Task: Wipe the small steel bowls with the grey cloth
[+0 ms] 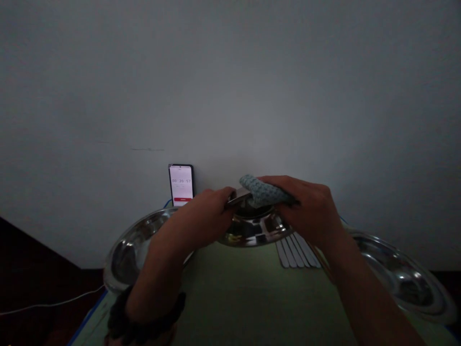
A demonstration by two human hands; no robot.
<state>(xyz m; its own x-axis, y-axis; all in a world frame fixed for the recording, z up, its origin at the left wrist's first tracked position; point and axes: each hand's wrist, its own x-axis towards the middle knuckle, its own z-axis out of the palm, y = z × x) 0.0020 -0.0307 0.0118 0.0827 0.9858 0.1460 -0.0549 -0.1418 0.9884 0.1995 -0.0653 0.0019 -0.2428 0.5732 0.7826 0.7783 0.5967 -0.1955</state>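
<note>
My left hand is closed on one end of a flat metal utensil, held level above a shiny metal bowl. Which kind of utensil it is, I cannot make out. A grey-blue knitted cloth is gripped in my right hand and wraps over the utensil's other end. The cloth and fingers hide that end. Beneath my right wrist, several flat metal handles lie side by side on the green tabletop, their far ends out of sight.
A wide steel basin stands at the left, partly behind my left forearm. Another steel basin is at the right. A phone showing a timer leans on the grey wall. A white cable runs off at the left.
</note>
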